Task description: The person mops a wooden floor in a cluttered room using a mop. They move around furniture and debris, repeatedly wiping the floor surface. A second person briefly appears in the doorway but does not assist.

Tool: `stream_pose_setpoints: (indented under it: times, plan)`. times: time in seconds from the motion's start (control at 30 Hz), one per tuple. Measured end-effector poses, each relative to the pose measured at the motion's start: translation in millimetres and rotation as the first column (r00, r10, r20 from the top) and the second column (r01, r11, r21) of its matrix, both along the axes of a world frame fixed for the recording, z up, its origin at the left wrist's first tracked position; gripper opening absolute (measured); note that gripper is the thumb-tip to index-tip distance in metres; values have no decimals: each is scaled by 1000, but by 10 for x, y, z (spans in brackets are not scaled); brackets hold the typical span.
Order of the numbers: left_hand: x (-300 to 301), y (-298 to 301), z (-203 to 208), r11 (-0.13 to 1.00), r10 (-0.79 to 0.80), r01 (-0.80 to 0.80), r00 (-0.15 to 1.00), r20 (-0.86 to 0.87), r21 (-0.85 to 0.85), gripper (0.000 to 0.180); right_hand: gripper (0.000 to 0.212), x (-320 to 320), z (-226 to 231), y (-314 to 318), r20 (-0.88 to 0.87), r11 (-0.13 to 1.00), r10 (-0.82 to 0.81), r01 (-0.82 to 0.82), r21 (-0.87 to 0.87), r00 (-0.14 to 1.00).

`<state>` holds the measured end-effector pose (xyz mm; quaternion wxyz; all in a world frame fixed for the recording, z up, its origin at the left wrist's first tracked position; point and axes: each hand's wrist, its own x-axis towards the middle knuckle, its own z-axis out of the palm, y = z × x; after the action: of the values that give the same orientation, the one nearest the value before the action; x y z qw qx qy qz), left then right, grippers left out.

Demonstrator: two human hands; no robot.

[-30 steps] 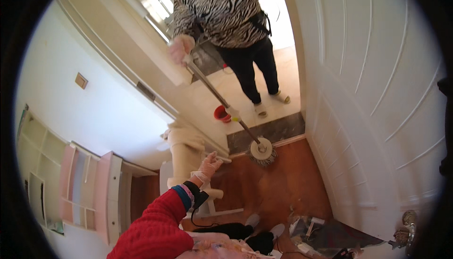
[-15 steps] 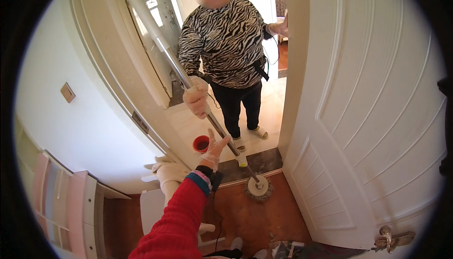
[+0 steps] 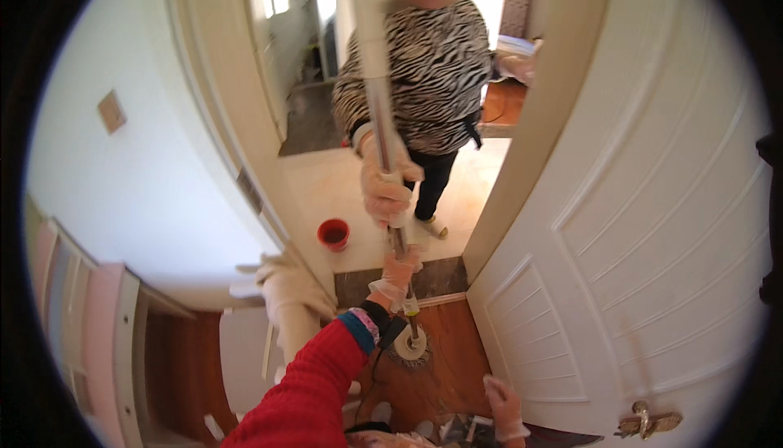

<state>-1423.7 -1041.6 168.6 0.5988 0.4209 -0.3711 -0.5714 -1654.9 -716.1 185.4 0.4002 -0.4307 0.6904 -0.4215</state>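
A long-handled round scrub brush (image 3: 413, 348) stands bristles down on the wooden floor by the threshold, its metal and white pole rising almost upright. In a clear glove, my left hand (image 3: 400, 272) is closed round the lower part of the pole. Just above it, a co-worker's gloved hand (image 3: 387, 187) also grips the pole. My right hand (image 3: 503, 407), gloved too, is low at the right near the door. It looks open, with nothing visible in it, though it is somewhat blurred.
A white panelled door (image 3: 571, 285) with a metal handle (image 3: 648, 422) stands at the right. Beyond the dark threshold (image 3: 444, 277) are the co-worker and a red bucket (image 3: 333, 234). A pale plush toy (image 3: 289, 301) is beside my left arm, above a white surface (image 3: 245, 354).
My left hand has gone from open beside the pole to closed round it. The pole has swung more upright. My right hand has come into view at the lower right.
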Motion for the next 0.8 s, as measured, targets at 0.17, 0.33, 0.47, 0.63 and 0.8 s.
stream_pose_setpoints:
  times: [0.17, 0.33, 0.47, 0.63, 0.8]
  plan:
    - [-46, 666, -458, 990, -132, 123, 979, -153, -65, 21, 29, 295, 1177, -786, 69, 972, 146, -130, -194, 987]
    - [-512, 1331, -367, 986, 158, -127, 928, 336, -111, 24, 79, 822, 1951, -1330, 38, 700, 528, -409, -585, 849]
    - [-601, 1788, -121, 997, 49, -69, 839, 542, 17, 26, 61, 1178, 2111, -1449, 99, 647, 574, -377, -663, 813]
    - [-601, 2402, 31, 996, 23, -49, 948, 317, 75, 33, 18, 1256, 2097, -1260, 261, 804, 511, -349, -481, 819]
    - [-269, 2809, 84, 987, -140, 102, 924, 356, 124, 35, 7, 1373, 2058, -936, 252, 718, 662, -502, -482, 706]
